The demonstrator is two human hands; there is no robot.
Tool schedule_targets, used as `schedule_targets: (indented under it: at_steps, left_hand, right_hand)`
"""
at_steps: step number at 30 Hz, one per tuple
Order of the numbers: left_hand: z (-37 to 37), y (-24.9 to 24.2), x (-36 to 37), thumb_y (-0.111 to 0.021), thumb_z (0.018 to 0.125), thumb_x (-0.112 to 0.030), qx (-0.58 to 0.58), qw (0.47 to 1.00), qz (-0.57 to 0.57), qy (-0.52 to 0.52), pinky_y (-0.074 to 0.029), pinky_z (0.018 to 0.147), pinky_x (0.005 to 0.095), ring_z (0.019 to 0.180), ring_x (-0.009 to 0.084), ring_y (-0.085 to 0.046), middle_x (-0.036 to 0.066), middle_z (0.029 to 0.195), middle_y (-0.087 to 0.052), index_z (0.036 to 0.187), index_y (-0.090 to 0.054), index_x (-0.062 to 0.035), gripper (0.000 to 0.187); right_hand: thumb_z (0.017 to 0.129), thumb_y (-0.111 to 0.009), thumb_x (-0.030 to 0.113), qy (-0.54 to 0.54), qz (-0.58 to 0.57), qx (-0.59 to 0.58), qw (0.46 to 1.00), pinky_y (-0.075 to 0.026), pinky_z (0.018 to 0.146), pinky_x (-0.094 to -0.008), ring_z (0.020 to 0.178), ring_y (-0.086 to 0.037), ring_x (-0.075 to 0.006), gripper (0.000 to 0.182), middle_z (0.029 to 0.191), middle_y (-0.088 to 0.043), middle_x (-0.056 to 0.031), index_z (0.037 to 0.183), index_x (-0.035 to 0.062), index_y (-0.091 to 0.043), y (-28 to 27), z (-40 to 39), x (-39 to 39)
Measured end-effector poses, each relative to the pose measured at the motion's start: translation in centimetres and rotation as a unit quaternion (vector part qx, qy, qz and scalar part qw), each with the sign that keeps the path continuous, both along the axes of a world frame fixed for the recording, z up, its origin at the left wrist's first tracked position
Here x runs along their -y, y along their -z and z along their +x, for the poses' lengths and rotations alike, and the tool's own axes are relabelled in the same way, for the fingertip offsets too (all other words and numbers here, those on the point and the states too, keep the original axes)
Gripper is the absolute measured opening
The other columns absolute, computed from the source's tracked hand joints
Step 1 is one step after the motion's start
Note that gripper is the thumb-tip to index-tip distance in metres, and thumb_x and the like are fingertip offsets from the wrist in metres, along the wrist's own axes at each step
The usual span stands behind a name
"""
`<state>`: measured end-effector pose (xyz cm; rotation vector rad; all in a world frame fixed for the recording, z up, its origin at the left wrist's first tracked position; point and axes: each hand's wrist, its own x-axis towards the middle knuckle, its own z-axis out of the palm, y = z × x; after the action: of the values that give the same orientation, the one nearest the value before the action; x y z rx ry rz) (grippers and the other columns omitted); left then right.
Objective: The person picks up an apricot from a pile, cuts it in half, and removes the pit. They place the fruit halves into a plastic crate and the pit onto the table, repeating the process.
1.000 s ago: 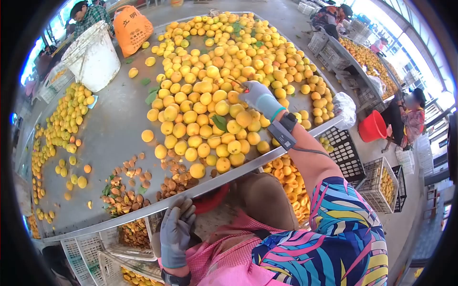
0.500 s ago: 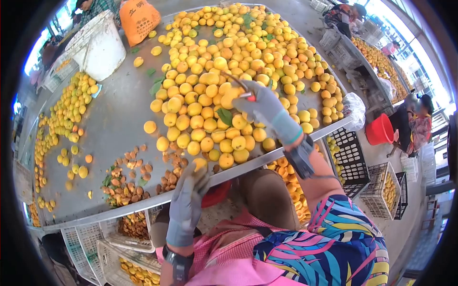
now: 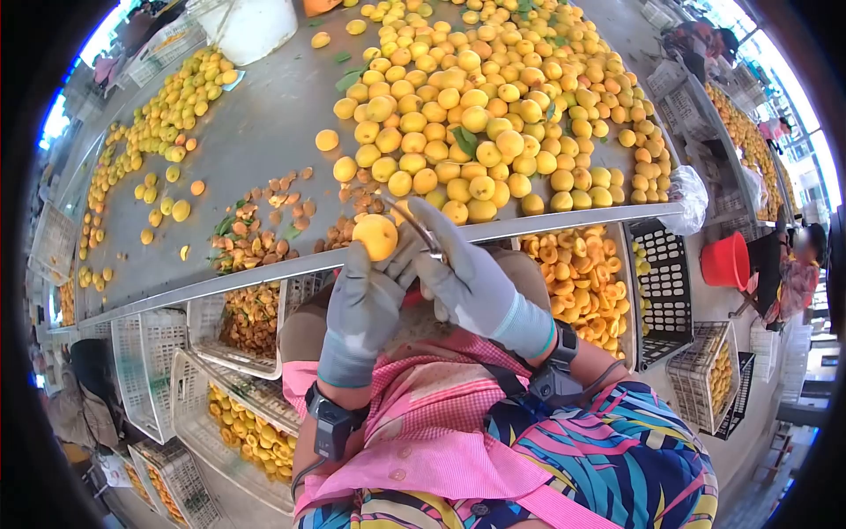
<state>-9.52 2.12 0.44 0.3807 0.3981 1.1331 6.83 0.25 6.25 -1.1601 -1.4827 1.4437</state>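
Note:
In a grey glove, my left hand point(image 3: 363, 295) holds a yellow-orange fruit point(image 3: 375, 236) upright between its fingers, just over the table's front edge. Close on its right, my gloved right hand point(image 3: 454, 273) is wrapped round a small tool with a thin curved metal end point(image 3: 412, 222). The tool's tip points toward the fruit; whether they touch, I cannot tell. A large pile of yellow fruits point(image 3: 476, 115) lies on the metal table point(image 3: 264, 115) beyond my hands. Brown pits point(image 3: 251, 238) are heaped near the front edge, left of my hands.
Below the edge stand a crate of halved fruit point(image 3: 577, 282), a crate of pits point(image 3: 251, 322) and another fruit crate point(image 3: 251, 432). A black crate point(image 3: 663, 291) and red bucket point(image 3: 725, 260) are at the right. A white bucket point(image 3: 251, 26) stands at the back. A person point(image 3: 797, 273) sits far right.
My right hand has come back from the pile to beside my left hand, still with the tool. My left hand has risen with a fruit. The view has shifted downward.

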Motion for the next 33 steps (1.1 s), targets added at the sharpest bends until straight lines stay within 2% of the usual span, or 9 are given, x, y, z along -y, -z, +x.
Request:
schedule_targets:
  at_steps: [3, 7, 10, 18, 26, 28, 29, 31, 33]
  left_hand:
    - [-0.1, -0.9, 1.2, -0.048, 0.095, -0.04, -0.011, 1.0, -0.006, -0.003, -0.035, 0.103, 0.0437, 0.122, 0.0285, -0.044, 0.015, 0.131, -0.046, 0.133, -0.037, -0.001, 0.055]
    - [-0.3, -1.1, 2.2, -0.043, 0.097, -0.039, -0.007, 0.997, 0.061, 0.051, -0.029, 0.108, 0.0439, 0.127, 0.0288, -0.039, 0.016, 0.137, -0.039, 0.139, -0.028, -0.0012, 0.058]
    - [-0.3, -1.2, 2.7, -0.045, 0.096, -0.039, -0.016, 0.997, 0.071, 0.041, -0.029, 0.108, 0.0432, 0.126, 0.0282, -0.039, 0.016, 0.137, -0.039, 0.138, -0.029, -0.0002, 0.06]
    - [-1.5, -2.9, 3.9, -0.058, 0.092, -0.033, -0.245, 0.956, 0.158, 0.007, -0.039, 0.097, 0.0314, 0.111, 0.0169, -0.05, 0.007, 0.122, -0.052, 0.132, -0.04, 0.0005, 0.055]
    - [-0.3, -3.4, 5.1, -0.063, 0.088, -0.035, -0.107, 0.991, 0.079, -0.008, -0.04, 0.095, 0.0284, 0.109, 0.0138, -0.051, 0.006, 0.118, -0.055, 0.129, -0.044, 0.0007, 0.058]
    - [-0.6, -3.4, 5.2, -0.064, 0.087, -0.034, -0.101, 0.992, 0.078, 0.005, -0.041, 0.095, 0.0282, 0.109, 0.0137, -0.051, 0.007, 0.119, -0.055, 0.13, -0.044, 0.0008, 0.059]
    - [-1.0, -3.8, 5.1, -0.066, 0.086, -0.032, -0.158, 0.98, 0.123, 0.011, -0.042, 0.094, 0.0278, 0.108, 0.0137, -0.052, 0.007, 0.119, -0.055, 0.131, -0.043, 0.0012, 0.06]
    - [-1.7, -5.3, 4.6, -0.068, 0.085, -0.029, -0.214, 0.962, 0.167, 0.022, -0.043, 0.093, 0.0274, 0.108, 0.0138, -0.053, 0.008, 0.119, -0.056, 0.131, -0.043, 0.0016, 0.06]
    - [-1.9, -7.0, 4.3, -0.069, 0.084, -0.025, -0.324, 0.925, 0.183, 0.074, -0.045, 0.09, 0.0259, 0.105, 0.0131, -0.055, 0.007, 0.116, -0.059, 0.13, -0.043, 0.0024, 0.06]
  right_hand:
    - [0.097, -0.047, 0.025, -0.021, -0.033, -0.009, 0.999, -0.042, 0.06, -0.0229, 0.062, -0.045, -0.0086, 0.062, 0.073, -0.049, -0.002, 0.146, 0.0048, -0.015, -0.5, -0.7, 1.0]
    - [0.097, -0.046, 0.023, -0.015, 0.073, 0.051, 0.996, -0.047, 0.068, -0.0317, 0.07, -0.061, -0.0281, 0.062, 0.082, -0.06, -0.0202, 0.146, 0.0041, -0.013, 0.9, -1.0, 1.5]
    - [0.096, -0.047, 0.022, -0.021, 0.084, 0.055, 0.995, -0.048, 0.073, -0.035, 0.079, -0.062, -0.0377, 0.062, 0.089, -0.06, -0.0272, 0.145, 0.0039, -0.013, 0.3, -1.0, 1.9]
    - [0.096, -0.046, 0.021, -0.083, 0.149, 0.081, 0.982, -0.047, 0.076, -0.0348, 0.083, -0.063, -0.0372, 0.062, 0.092, -0.061, -0.0254, 0.145, 0.0032, -0.013, 0.2, 0.1, 2.0]
    - [0.097, -0.046, 0.021, -0.055, 0.308, 0.034, 0.949, -0.047, 0.073, -0.0334, 0.077, -0.063, -0.0346, 0.062, 0.096, -0.063, -0.0224, 0.146, 0.0035, -0.011, 0.6, -0.3, 2.0]
    - [0.098, -0.044, 0.027, -0.142, 0.16, 0.036, 0.976, -0.041, 0.092, -0.0293, 0.104, -0.06, -0.0255, 0.063, 0.123, -0.054, -0.0179, 0.145, -0.0022, -0.013, -0.8, 1.0, 2.5]
    - [0.098, -0.044, 0.027, -0.142, 0.159, 0.035, 0.976, -0.041, 0.092, -0.0293, 0.104, -0.06, -0.0255, 0.063, 0.123, -0.054, -0.0179, 0.145, -0.0022, -0.013, -1.6, 1.5, 2.7]
    - [0.097, -0.046, 0.028, -0.207, 0.089, 0.101, 0.969, -0.046, 0.079, -0.0301, 0.084, -0.064, -0.028, 0.064, 0.113, -0.059, -0.0182, 0.144, -0.0021, -0.014, -3.0, 2.4, 2.5]
    - [0.096, -0.047, 0.023, -0.191, 0.135, 0.122, 0.965, -0.047, 0.072, -0.0317, 0.076, -0.063, -0.0303, 0.064, 0.099, -0.061, -0.0192, 0.145, -0.0001, -0.013, -2.9, 2.6, 2.3]
